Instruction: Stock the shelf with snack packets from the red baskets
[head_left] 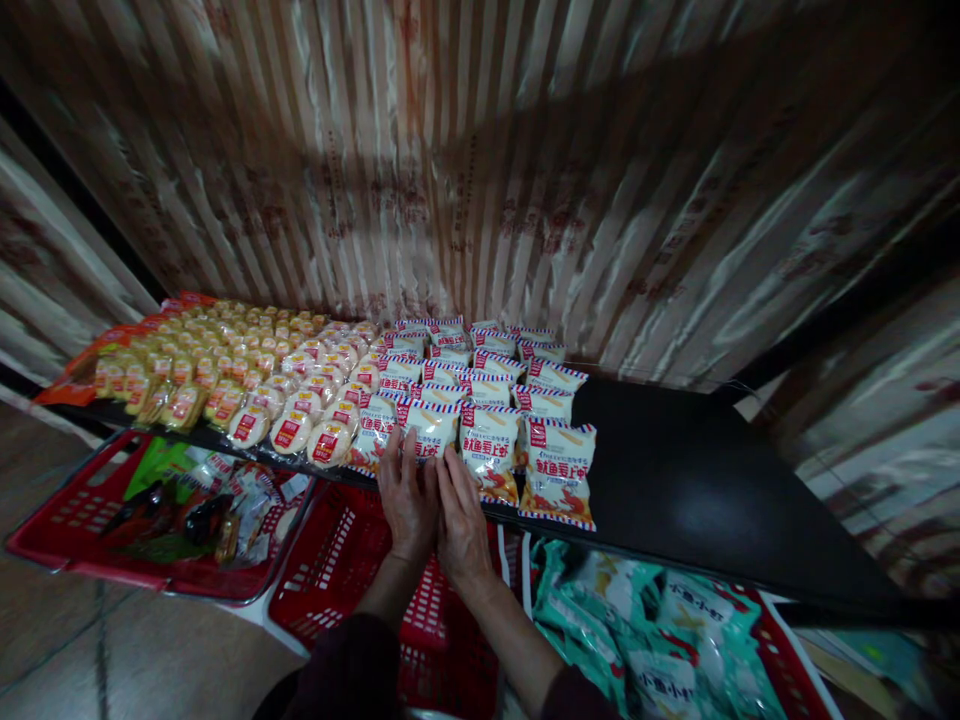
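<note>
My left hand (409,498) and my right hand (460,508) are side by side at the shelf's front edge. Their stretched fingers rest against the lower front of a white snack bag (430,425) with blue-and-red striped edges. Neither hand is visibly wrapped round the bag, though my thumbs are partly hidden. More such bags stand in rows behind it. One snack bag (487,448) is just right of my right fingertips, and another, a snack bag (559,478), stands at the row's right end.
The black shelf (690,480) also carries round wrapped crackers (292,430) and yellow wrapped snacks (184,405). Below are a red basket (315,590), a red basket of mixed packets (75,555), and teal snack bags (660,640). Pleated printed sheeting (450,200) hangs behind.
</note>
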